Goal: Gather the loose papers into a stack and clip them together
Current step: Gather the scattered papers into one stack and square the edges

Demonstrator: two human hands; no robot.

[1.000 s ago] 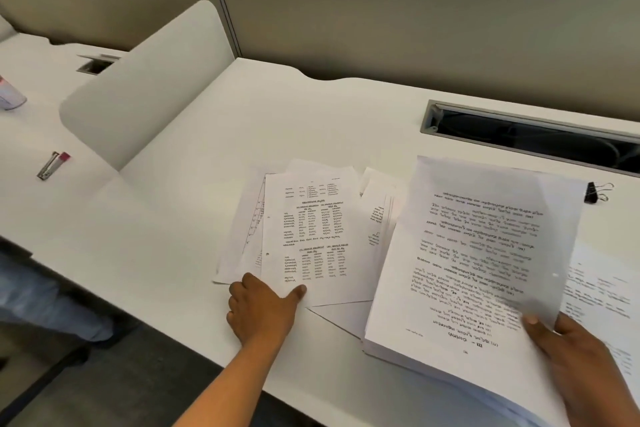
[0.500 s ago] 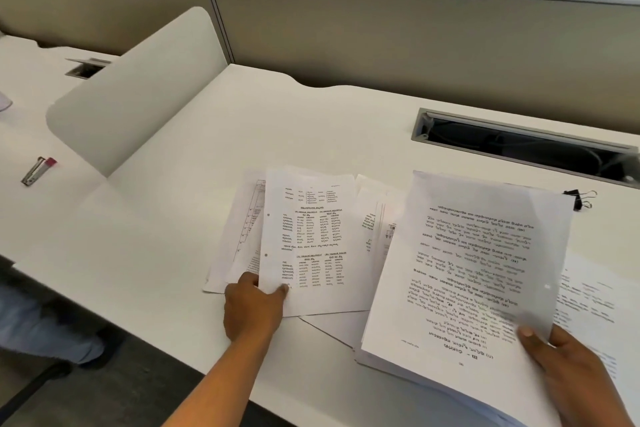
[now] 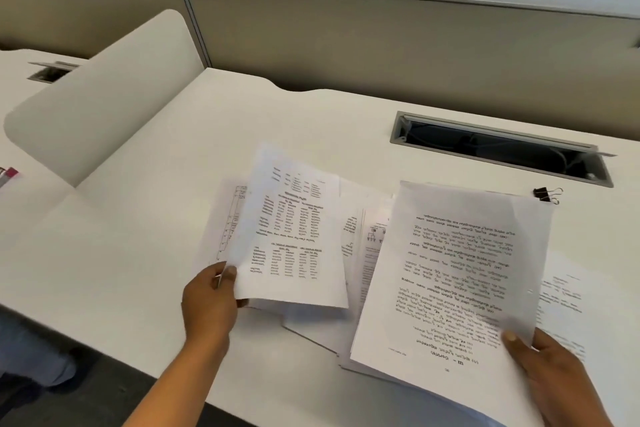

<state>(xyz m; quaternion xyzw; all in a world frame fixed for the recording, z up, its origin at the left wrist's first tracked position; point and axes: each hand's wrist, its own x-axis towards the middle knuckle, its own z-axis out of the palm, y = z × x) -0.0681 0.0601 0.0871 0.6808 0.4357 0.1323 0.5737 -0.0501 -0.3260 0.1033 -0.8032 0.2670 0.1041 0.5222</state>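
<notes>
My left hand [image 3: 211, 302] pinches the near left corner of a printed sheet with tables [image 3: 294, 229], lifted and tilted above other loose papers [image 3: 360, 246] spread on the white desk [image 3: 138, 236]. My right hand [image 3: 550, 367] grips the near right corner of a thick stack of printed pages [image 3: 453, 281], thumb on top, the stack raised off the desk. More loose sheets [image 3: 561, 291] lie under and to the right of the stack. A black binder clip [image 3: 546, 194] rests on the desk just beyond the stack's far right corner.
A grey cable slot [image 3: 498, 146] is set into the desk behind the papers. A rounded white divider [image 3: 104, 104] stands at the left, a small red and silver object [image 3: 7, 174] beyond it. Beige partition panels [image 3: 381, 45] close off the back. A trouser leg and a shoe [image 3: 41, 367] show below the desk's left edge.
My left hand went from resting on the tabled sheet's edge to pinching it and lifting it off the pile. The right hand kept hold of the thick stack.
</notes>
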